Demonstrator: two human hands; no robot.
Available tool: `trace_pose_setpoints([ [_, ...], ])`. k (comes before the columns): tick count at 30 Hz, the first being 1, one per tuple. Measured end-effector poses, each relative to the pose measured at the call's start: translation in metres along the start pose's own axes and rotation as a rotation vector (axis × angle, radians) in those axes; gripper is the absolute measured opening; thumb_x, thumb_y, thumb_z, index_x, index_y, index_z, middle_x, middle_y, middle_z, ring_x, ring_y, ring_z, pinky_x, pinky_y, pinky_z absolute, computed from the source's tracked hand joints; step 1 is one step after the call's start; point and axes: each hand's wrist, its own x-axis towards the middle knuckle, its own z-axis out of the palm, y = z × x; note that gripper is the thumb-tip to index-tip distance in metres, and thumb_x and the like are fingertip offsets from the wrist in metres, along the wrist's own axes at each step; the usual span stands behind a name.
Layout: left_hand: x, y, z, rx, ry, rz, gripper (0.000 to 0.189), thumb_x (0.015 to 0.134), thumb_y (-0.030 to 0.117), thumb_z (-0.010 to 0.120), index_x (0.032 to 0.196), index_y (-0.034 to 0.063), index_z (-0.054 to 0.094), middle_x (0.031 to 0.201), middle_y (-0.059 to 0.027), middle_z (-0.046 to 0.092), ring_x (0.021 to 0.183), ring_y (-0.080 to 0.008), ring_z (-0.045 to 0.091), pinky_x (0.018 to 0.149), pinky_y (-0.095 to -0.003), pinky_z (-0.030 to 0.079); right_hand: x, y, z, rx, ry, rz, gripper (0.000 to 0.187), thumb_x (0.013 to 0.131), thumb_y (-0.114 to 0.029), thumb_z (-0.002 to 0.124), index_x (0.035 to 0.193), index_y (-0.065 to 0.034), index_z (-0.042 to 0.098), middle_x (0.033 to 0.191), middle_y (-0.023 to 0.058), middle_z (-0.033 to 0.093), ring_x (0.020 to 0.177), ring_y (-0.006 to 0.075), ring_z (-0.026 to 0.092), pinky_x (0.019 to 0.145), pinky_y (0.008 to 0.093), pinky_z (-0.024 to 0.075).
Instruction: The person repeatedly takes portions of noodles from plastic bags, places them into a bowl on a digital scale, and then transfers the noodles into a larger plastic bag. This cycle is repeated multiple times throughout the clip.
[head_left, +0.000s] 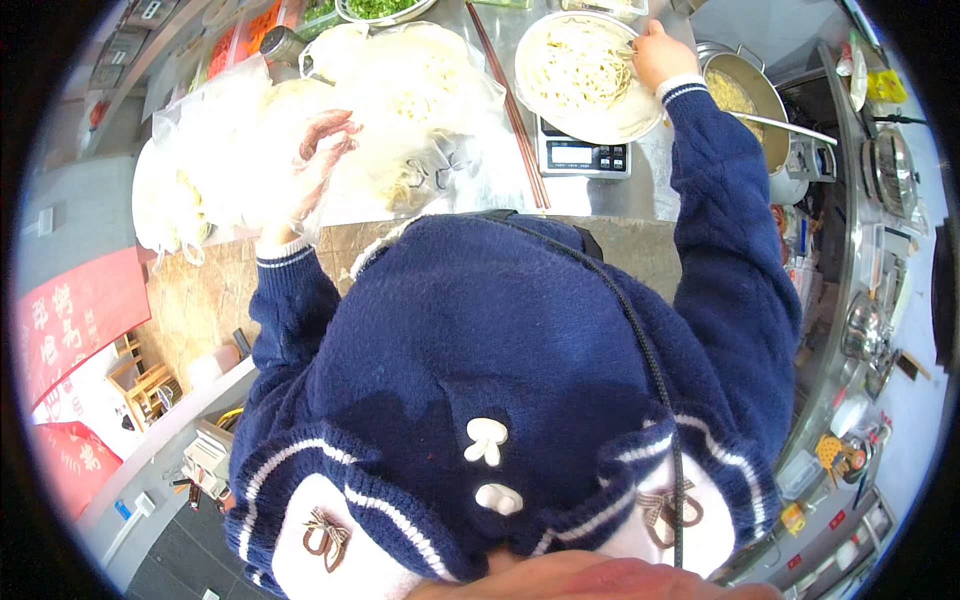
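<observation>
My left hand (321, 161), in a thin clear plastic glove, hovers over or rests on clear plastic bags; its fingers are loosely bent and nothing shows between them. The bags of pale noodles (409, 97) spread across the metal table, partly washed out by glare. My right hand (664, 58) has its fingers bent at the right rim of a white bowl (540, 112) of noodles (589, 71). Whether it pinches the rim or some noodles, I cannot tell. Under the bowl is a digital kitchen scale (585, 159). Long brown chopsticks (514, 112) lie left of the bowl.
Right of my right forearm is a metal pot (772, 90) with yellowish contents and a long-handled utensil (787, 125) across it. Chopped greens fill a bowl (386, 16) at the back. A dark-lidded jar (283, 46) stands back left. The table's front edge (637, 216) runs before my body.
</observation>
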Motion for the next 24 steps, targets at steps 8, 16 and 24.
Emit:
trace_pose_setpoints([
  [8,0.019,0.038,0.014,-0.119,-0.191,0.115,0.034,0.090,0.012,0.057,0.121,0.0001,0.050,0.114,-0.0119,0.055,0.104,-0.0199,0.056,0.091,-0.0334,0.045,-0.015,-0.004,-0.075,0.466,0.126,-0.302,0.023,0.081,-0.031,0.064,0.090,-0.0099,0.067,0.077,0.0085,0.067,0.076,0.0284,0.064,0.070,0.0368,0.0495],
  [16,0.077,0.036,0.105,-0.352,-0.694,-0.297,0.038,0.094,0.030,0.051,0.114,-0.0024,0.054,0.102,-0.0142,0.060,0.092,-0.0195,0.059,0.081,-0.0358,0.050,-0.006,0.035,-0.061,0.446,-0.042,-0.114,0.032,0.077,-0.040,0.067,0.086,-0.0092,0.069,0.084,0.0138,0.067,0.080,0.0287,0.065,0.074,0.0376,0.0504],
  [24,0.100,-0.031,0.166,-0.563,-0.436,-0.957,0.066,0.093,0.056,0.035,0.135,0.0044,0.031,0.128,-0.0124,0.042,0.106,-0.0243,0.050,0.093,-0.0465,0.042,-0.098,0.034,0.059,1.669,-0.504,0.803,0.082,0.083,-0.073,0.034,0.097,0.0024,0.061,0.079,0.0109,0.066,0.062,0.0184,0.062,0.058,0.0302,0.0521],
])
